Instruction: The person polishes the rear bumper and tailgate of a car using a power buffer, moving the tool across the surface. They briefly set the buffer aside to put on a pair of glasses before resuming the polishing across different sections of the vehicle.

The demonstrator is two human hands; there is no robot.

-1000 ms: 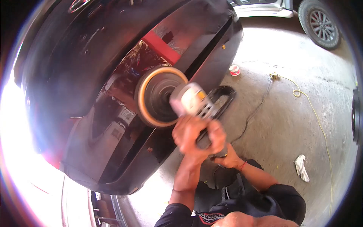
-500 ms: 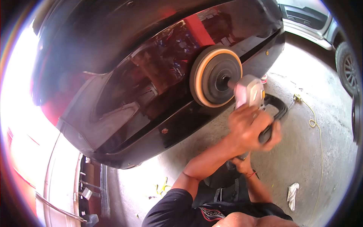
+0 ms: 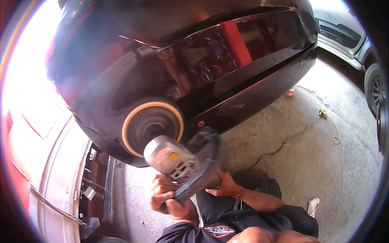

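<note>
A polisher (image 3: pixel 172 158) with a round orange-edged pad (image 3: pixel 152 127) is held in front of a glossy dark car panel (image 3: pixel 210 60), the pad against its lower left part. My left hand (image 3: pixel 168 196) is wrapped round the black loop handle, at the left of the machine. Farther right, my right hand (image 3: pixel 227 185) closes round the machine's rear end, its fingers partly hidden. The pad's face looks blurred. Reflections and a red stripe show in the panel.
A dark cord (image 3: pixel 279 146) runs over the concrete floor to a plug joined to a yellow cord (image 3: pixel 343 162). A silver vehicle (image 3: pixel 340 30) stands at upper right, a white cloth (image 3: pixel 313 206) at lower right. Metal framing (image 3: pixel 95 182) is at left.
Both hands and the polisher have moved left and down, carrying the pad from the panel's middle to its lower left. The camera view has shifted slightly.
</note>
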